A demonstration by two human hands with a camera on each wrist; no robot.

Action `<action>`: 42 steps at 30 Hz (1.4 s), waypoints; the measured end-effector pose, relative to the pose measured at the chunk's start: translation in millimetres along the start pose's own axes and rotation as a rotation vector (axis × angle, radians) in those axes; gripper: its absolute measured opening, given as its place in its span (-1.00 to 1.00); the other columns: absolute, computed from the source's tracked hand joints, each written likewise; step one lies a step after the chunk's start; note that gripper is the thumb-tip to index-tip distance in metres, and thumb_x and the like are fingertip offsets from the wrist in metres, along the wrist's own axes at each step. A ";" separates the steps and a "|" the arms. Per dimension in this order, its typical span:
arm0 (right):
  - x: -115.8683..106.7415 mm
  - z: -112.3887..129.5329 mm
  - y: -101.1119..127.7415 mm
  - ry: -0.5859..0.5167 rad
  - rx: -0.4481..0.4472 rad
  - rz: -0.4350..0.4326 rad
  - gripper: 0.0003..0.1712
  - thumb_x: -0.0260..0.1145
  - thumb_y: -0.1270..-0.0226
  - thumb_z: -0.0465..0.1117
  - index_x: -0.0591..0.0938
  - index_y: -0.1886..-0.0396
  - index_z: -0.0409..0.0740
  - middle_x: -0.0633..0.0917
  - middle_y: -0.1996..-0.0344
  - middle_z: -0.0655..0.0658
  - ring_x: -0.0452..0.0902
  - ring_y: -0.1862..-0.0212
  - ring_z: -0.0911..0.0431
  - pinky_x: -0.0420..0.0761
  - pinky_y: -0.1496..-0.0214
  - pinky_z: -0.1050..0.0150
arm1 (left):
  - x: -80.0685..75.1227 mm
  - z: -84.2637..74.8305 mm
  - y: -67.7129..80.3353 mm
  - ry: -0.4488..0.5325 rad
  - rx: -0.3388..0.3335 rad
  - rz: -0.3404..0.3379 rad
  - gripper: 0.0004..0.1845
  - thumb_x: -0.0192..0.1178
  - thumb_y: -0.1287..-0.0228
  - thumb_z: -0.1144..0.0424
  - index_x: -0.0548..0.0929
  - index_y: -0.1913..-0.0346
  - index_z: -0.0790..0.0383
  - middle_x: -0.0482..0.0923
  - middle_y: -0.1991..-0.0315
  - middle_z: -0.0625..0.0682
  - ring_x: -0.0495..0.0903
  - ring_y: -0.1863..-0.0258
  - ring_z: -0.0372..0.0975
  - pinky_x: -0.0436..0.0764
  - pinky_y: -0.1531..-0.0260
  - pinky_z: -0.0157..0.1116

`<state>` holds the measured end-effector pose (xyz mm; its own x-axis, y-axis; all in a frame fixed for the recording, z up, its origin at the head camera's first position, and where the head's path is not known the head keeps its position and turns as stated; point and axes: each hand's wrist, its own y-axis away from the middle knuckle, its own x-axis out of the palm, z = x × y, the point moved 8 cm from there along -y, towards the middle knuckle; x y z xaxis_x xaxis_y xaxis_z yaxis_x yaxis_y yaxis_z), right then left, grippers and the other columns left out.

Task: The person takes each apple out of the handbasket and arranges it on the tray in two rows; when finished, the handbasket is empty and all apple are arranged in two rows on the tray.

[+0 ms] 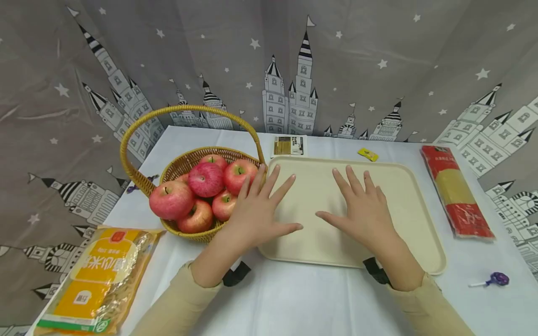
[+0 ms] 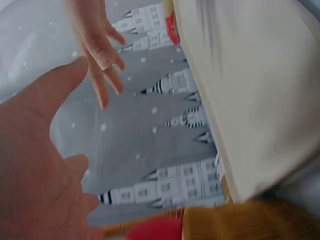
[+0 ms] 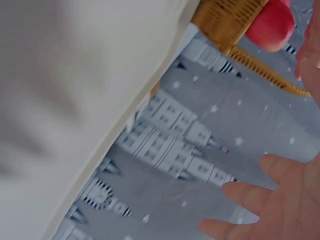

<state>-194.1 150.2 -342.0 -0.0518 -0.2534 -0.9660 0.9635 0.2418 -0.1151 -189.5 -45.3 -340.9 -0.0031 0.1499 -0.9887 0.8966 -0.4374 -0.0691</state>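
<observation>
Two empty hands hover over a cream tray [image 1: 310, 200].
The tray lies beneath the right hand [image 1: 364, 214] and toward 3 o'clock of the left hand [image 1: 257, 217]; both have fingers spread wide, holding nothing. At the left hand's 10 o'clock, just beside the tray, stands a wicker basket [image 1: 189, 156] of apples [image 1: 206, 179]. From the tray's middle, a yellow sweet [image 1: 368, 154] is at 1 o'clock, a red packet [image 1: 458, 191] at 3, a lollipop [image 1: 499, 279] at 4; a yellow bag [image 1: 94, 280] lies at the basket's 8 on the desk [image 1: 290, 303].
</observation>
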 end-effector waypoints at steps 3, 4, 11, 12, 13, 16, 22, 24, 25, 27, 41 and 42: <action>-0.8 17.1 -12.1 -0.017 -0.049 -0.001 0.12 0.16 -0.09 0.52 0.07 -0.54 0.12 0.11 -0.48 -0.21 -0.11 -0.44 -0.36 0.06 -0.31 -0.38 | -11.8 12.9 13.7 0.012 -0.050 -0.049 0.05 0.05 -0.04 -0.52 -0.07 -0.54 -0.22 -0.30 -0.55 0.03 -0.44 -0.48 0.04 -0.36 -0.39 0.09; -1.0 23.8 -16.6 -0.023 -0.069 -0.003 0.11 0.18 -0.09 0.51 0.08 -0.54 0.12 0.13 -0.47 -0.20 -0.08 -0.44 -0.35 0.10 -0.31 -0.36 | -16.6 18.4 19.1 0.018 -0.068 -0.070 0.05 0.07 -0.04 -0.51 -0.05 -0.54 -0.20 -0.29 -0.55 0.04 -0.45 -0.48 0.04 -0.37 -0.39 0.10; 6.7 80.7 -45.0 -0.085 -0.223 0.012 0.05 0.23 -0.12 0.43 0.14 -0.52 0.14 0.20 -0.45 -0.13 0.14 -0.39 -0.24 0.31 -0.28 -0.22 | -51.5 69.5 68.3 0.072 -0.243 -0.268 0.12 0.19 -0.03 -0.42 -0.07 -0.55 -0.05 -0.43 -0.54 0.03 -0.52 -0.47 0.04 -0.34 -0.34 0.22; 8.8 90.0 -48.2 -0.094 -0.246 0.017 0.03 0.24 -0.13 0.42 0.14 -0.52 0.15 0.21 -0.45 -0.11 0.17 -0.38 -0.22 0.35 -0.26 -0.19 | -55.1 78.3 76.6 0.083 -0.277 -0.295 0.13 0.22 -0.03 -0.40 -0.08 -0.55 -0.02 -0.44 -0.54 0.06 -0.52 -0.47 0.06 -0.37 -0.34 0.22; 11.0 99.7 -51.2 -0.103 -0.268 0.022 0.02 0.25 -0.14 0.40 0.14 -0.52 0.16 0.21 -0.45 -0.11 0.19 -0.36 -0.20 0.39 -0.23 -0.17 | -58.2 87.1 85.1 0.093 -0.315 -0.318 0.14 0.24 -0.03 -0.37 -0.09 -0.55 0.01 -0.43 -0.54 0.09 -0.51 -0.46 0.08 -0.38 -0.33 0.23; 18.2 126.7 -59.3 -0.123 -0.324 0.042 0.00 0.27 -0.15 0.36 0.12 -0.52 0.21 0.22 -0.45 -0.08 0.23 -0.33 -0.15 0.53 -0.09 -0.13 | -64.0 113.6 109.1 0.118 -0.441 -0.370 0.16 0.29 -0.04 -0.29 -0.12 -0.55 0.10 -0.43 -0.53 0.18 -0.51 -0.45 0.13 -0.41 -0.31 0.26; 30.8 159.6 -72.8 -0.160 -0.368 0.051 -0.03 0.28 -0.18 0.32 0.14 -0.51 0.19 0.24 -0.42 -0.07 0.29 -0.27 -0.11 0.64 0.11 -0.06 | -51.8 161.2 153.6 0.281 -0.712 -0.428 0.20 0.34 -0.07 -0.16 -0.28 -0.55 0.08 -0.55 -0.51 0.12 -0.54 -0.45 0.10 -0.45 -0.30 0.26; 33.7 163.6 -78.7 -0.176 -0.363 0.041 -0.06 0.28 -0.18 0.31 0.17 -0.49 0.16 0.26 -0.39 -0.07 0.33 -0.24 -0.10 0.64 0.11 -0.04 | -38.1 175.1 165.9 0.413 -0.784 -0.426 0.17 0.32 -0.12 -0.12 -0.29 -0.55 0.04 -0.58 -0.51 0.07 -0.54 -0.46 0.06 -0.39 -0.32 0.26; 35.1 164.7 -81.9 -0.188 -0.359 0.038 -0.07 0.29 -0.19 0.30 0.17 -0.48 0.15 0.27 -0.37 -0.08 0.35 -0.22 -0.10 0.64 0.12 -0.04 | -29.5 181.3 170.2 0.496 -0.811 -0.415 0.14 0.30 -0.15 -0.12 -0.28 -0.55 0.03 -0.58 -0.52 0.06 -0.53 -0.46 0.05 -0.37 -0.32 0.26; 37.8 165.8 -88.3 -0.215 -0.347 0.041 -0.08 0.31 -0.20 0.26 0.18 -0.47 0.12 0.30 -0.34 -0.10 0.36 -0.21 -0.09 0.63 0.09 -0.05 | -9.0 190.7 175.7 0.682 -0.848 -0.358 0.08 0.25 -0.22 -0.10 -0.29 -0.55 -0.03 -0.59 -0.52 0.03 -0.50 -0.47 0.04 -0.29 -0.32 0.28; 28.8 148.0 -94.9 -0.366 -0.305 0.047 -0.11 0.40 -0.12 0.15 0.31 -0.43 0.06 0.42 -0.21 -0.06 0.47 -0.11 0.04 0.56 -0.06 0.13 | 46.9 187.4 155.8 1.571 -0.700 -0.400 -0.19 0.16 -0.32 0.45 -0.05 -0.47 -0.06 -0.11 -0.49 0.09 0.14 -0.31 -0.15 0.60 0.09 -0.41; 23.5 141.8 -90.8 -0.376 -0.303 0.035 -0.11 0.41 -0.11 0.15 0.31 -0.43 0.07 0.43 -0.20 -0.05 0.47 -0.11 0.04 0.57 -0.05 0.13 | 47.8 186.5 155.7 1.601 -0.686 -0.422 -0.20 0.14 -0.32 0.47 -0.03 -0.44 -0.07 -0.09 -0.47 0.11 0.18 -0.28 -0.17 0.61 0.10 -0.37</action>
<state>-245.5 -10.5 -321.4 0.1312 -0.5477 -0.8263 0.8402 0.5038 -0.2006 -132.7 -271.6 -423.8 -0.2425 0.9521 0.1861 0.9552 0.2008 0.2174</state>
